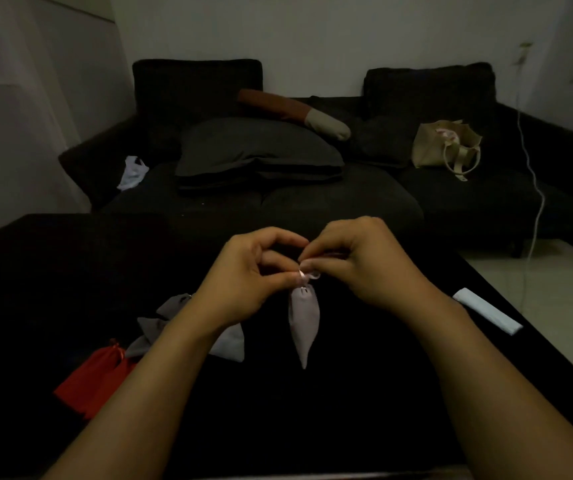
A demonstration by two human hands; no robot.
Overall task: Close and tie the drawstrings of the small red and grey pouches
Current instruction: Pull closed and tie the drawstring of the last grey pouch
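1. Two bare forearms reach in from the bottom edge over a black table (347, 393).
2. The left hand (243, 271) has its fingers curled, thumb and fingertips pinching the pale drawstring (307, 274) at the neck of a grey pouch (303, 323).
3. The right hand (357, 265) is curled too, its fingertips pinching the same drawstring from the other side; the two hands nearly touch above the pouch.
4. The grey pouch hangs from the string with its neck gathered and its lower corner pointing down towards the table; whether it touches the table I cannot tell.
5. To the left, partly hidden by the left forearm, more grey pouches (160, 323) lie on the table, with red pouches (94, 379) just beside them, nearer the table's left edge.
6. A folded white cloth (487, 310) lies near the table's right edge.
7. Beyond the table stands a dark sofa (468, 202) bearing a dark cushion (257, 150), a beige tote bag (446, 145) and a white plastic bag (133, 173).
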